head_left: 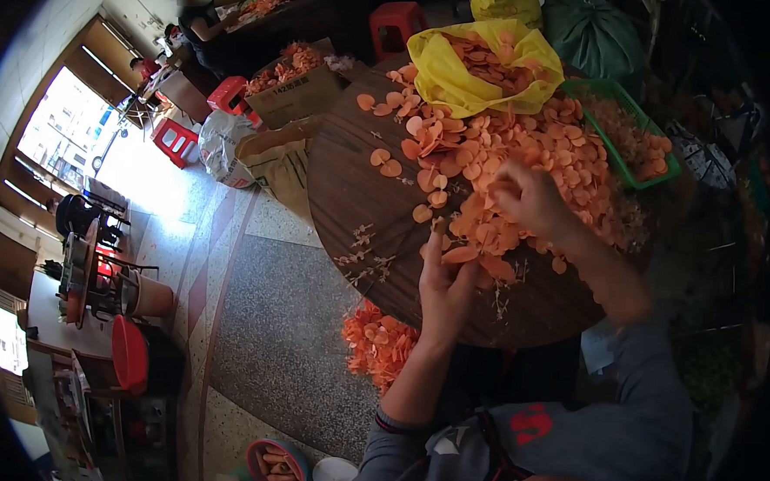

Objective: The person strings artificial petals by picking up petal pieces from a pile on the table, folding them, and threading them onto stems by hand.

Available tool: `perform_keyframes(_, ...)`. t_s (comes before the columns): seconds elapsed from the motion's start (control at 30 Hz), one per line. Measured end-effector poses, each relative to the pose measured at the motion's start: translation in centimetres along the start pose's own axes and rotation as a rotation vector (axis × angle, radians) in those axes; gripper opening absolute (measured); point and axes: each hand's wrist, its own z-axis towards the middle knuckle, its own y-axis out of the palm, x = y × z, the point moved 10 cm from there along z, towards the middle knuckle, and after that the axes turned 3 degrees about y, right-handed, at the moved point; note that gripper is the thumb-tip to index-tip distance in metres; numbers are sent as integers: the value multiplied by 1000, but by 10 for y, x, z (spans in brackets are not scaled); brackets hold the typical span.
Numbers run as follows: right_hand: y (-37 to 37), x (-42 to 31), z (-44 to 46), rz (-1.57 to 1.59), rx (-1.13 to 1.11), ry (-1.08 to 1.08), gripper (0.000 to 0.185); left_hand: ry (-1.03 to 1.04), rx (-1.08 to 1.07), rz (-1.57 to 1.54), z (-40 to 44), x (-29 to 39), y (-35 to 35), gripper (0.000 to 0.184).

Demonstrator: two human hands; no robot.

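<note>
Over the near side of a round brown table [354, 173], my left hand [445, 298] pinches an artificial leaf sprig [461, 255], its rounded orange leaves showing by the thumb. My right hand [533, 203] is raised over the orange pile, fingers curled together; what they hold, if anything, is hidden. Beneath and beyond both hands spreads a heap of loose round orange leaves [555, 154]. Thin bare sprigs [367, 253] lie on the wood left of my left hand.
Behind the heap sits a yellow plastic bag [450, 74] of orange pieces, with a green basket [603, 108] to its right. More orange leaves [379, 345] lie below the table edge. A cardboard box [292, 101], red stools [174, 142] and a person [200, 26] are farther back.
</note>
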Motion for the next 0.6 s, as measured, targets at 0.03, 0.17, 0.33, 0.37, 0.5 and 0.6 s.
perform_keyframes(0.03,4,-9,-14,41,-5,-22,8,-5,-7,-15,0,-2,4,58)
perform_keyframes(0.17,8,-19,-46,237,-72,-31,14,-25,-35,-98,-6,-11,14,52)
perform_keyframes(0.33,8,-8,-60,401,-150,117,11,-62,-60,-86,-12,-10,16,30)
perform_keyframes(0.37,6,-9,-60,409,-140,112,11,-61,-59,-81,-14,-5,19,27)
perform_keyframes(0.5,0,-11,-64,508,-91,102,9,-32,-44,-78,-18,0,22,24)
perform_keyframes(0.6,3,-8,-68,553,-111,151,9,-51,-52,-129,-20,-7,21,24)
